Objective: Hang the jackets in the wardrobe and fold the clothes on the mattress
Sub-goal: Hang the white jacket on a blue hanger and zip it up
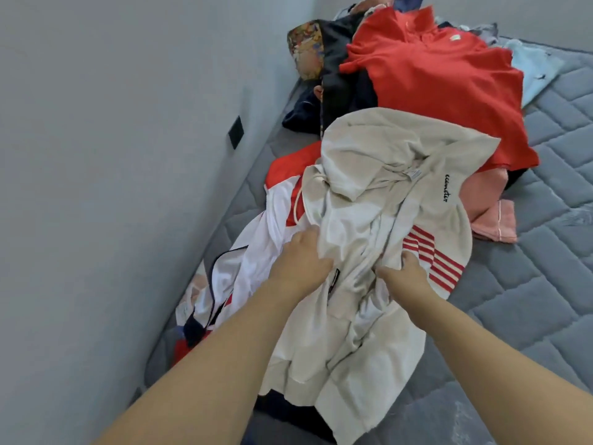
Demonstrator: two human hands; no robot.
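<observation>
Hoodie [378, 220] atop heap on mattress [529, 284] | left hand [300, 261], right hand [407, 274] bunching its cloth, fingers curled in | likely soft, limp, light | best taken at shoulders, not mid-body

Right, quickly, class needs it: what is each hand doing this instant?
Left hand: gripping the beige hoodie.
Right hand: fingers curled into the same hoodie.

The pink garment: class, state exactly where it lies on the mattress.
In the head view, the pink garment lies right of the beige hoodie, just below the red polo shirt, on the grey mattress.
</observation>
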